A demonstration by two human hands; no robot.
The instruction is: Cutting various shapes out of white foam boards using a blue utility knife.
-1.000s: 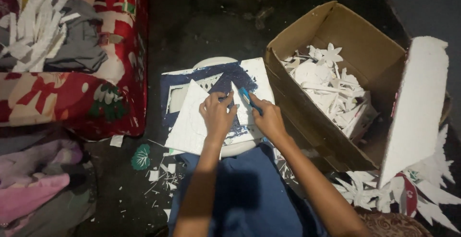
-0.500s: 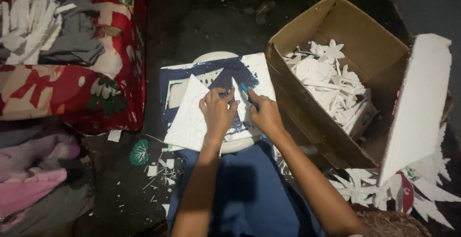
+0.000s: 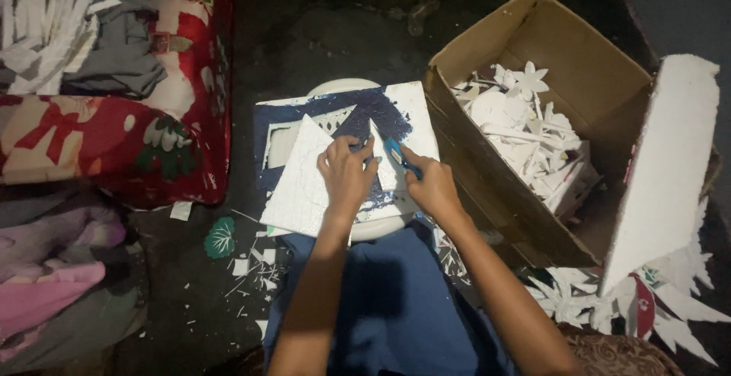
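Little has moved since half a second ago: your hands sit in the same spot on the work, the view has only drifted slightly.

Left hand (image 3: 346, 174): fingers spread narrow and pressed flat, pinning the white foam sheet (image 3: 304, 186) down. No grasp, just weight on it.

Right hand (image 3: 432, 187): fingers closed around a blue-handled cutter (image 3: 399, 155), its tip pointing up and left, just beside your left fingertips. Whether the blade touches the sheet you cannot tell from here.

Foam sheet lies tilted, one corner pointing up, on top of a dark blue cutting board (image 3: 365, 113) with white edges. Board rests on a round white stool top (image 3: 344, 87), which serves as your surface. Your blue-clad lap (image 3: 396, 307) sits directly below it.

Outward, right: open cardboard box (image 3: 548, 41), touching the board's right edge, holding white flower-shaped foam cutouts (image 3: 525, 129). A thick white foam slab (image 3: 662, 163) leans against the box's far side. More white cutouts lie on the floor beneath it.

Outward, left: white scraps (image 3: 255, 266) and a small green leaf-shaped piece (image 3: 221, 237) on the dark floor. Red patterned cushion (image 3: 114, 140) with a grey cloth on it, further left.
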